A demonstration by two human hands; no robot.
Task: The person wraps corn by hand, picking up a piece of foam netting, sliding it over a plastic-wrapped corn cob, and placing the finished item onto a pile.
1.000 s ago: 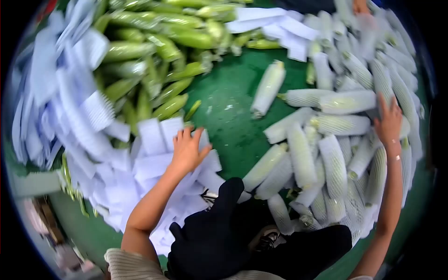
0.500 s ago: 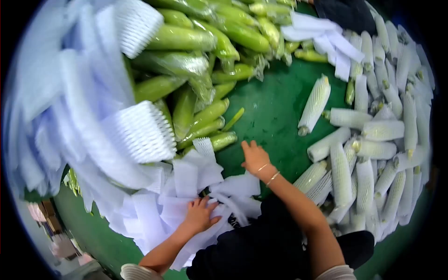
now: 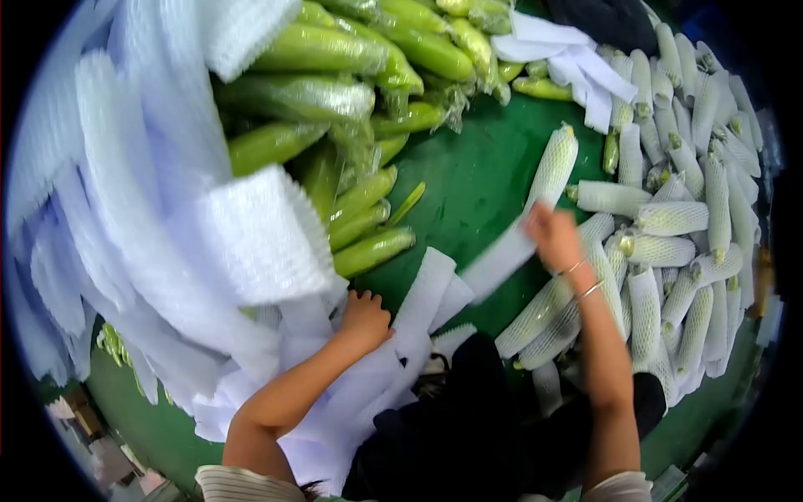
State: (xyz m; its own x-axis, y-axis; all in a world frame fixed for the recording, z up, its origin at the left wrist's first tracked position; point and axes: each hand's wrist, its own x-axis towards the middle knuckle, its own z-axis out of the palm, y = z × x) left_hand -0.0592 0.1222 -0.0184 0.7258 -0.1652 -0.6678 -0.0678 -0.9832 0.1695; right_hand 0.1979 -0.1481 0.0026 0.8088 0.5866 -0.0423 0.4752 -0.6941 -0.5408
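Note:
My right hand (image 3: 554, 238), blurred by motion, is closed on one end of a flat white foam net sleeve (image 3: 496, 266). Just beyond it, a long pale green vegetable (image 3: 554, 163) in a foam net lies on the green surface. My left hand (image 3: 365, 320) rests among the loose foam sleeves (image 3: 422, 305) in front of me. Its fingers are curled down into them with the tips hidden, and the thumb side touches a sleeve. Past this hand lie long green vegetables (image 3: 375, 251) wrapped in clear film.
A tall heap of foam sleeves (image 3: 159, 217) rises on the left. Netted vegetables (image 3: 669, 219) are piled along the right. More sleeves (image 3: 577, 71) lie at the back, near a dark-clothed part of another person (image 3: 606, 21). Green surface (image 3: 468, 184) shows in the middle.
My right hand has moved right and pulled a foam sleeve out with it. My left hand has shifted forward, its fingers now curled. The view has tilted slightly.

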